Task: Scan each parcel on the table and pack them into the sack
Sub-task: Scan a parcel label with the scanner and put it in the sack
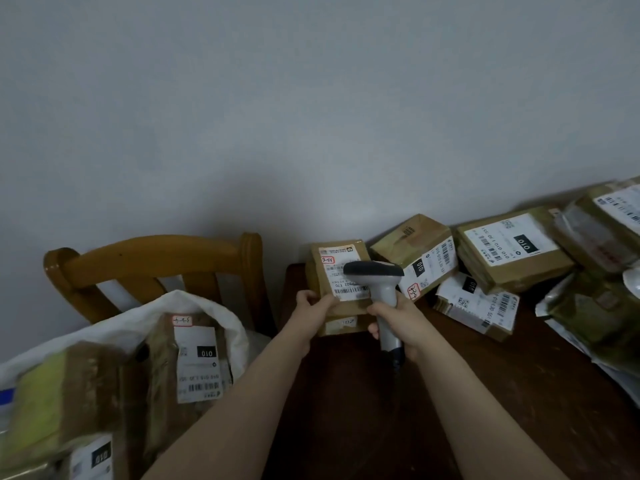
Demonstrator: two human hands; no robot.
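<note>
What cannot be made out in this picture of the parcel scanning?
All in the head view:
Small brown cardboard parcel in the left hand: the print on its label is too small, and the grey handheld scanner covers part of it.
Scanner trigger: hidden by the right hand fingers.
White fabric sack: cut off by the left and bottom edges; the parcels inside are blurred.
Brown parcels at far right: blurred, cut by the right edge.

Your single wide-angle camera, worn on the head, looks forward and down from close above the dark brown wooden table, facing the plain pale grey wall that fills the frame's upper half.
</note>
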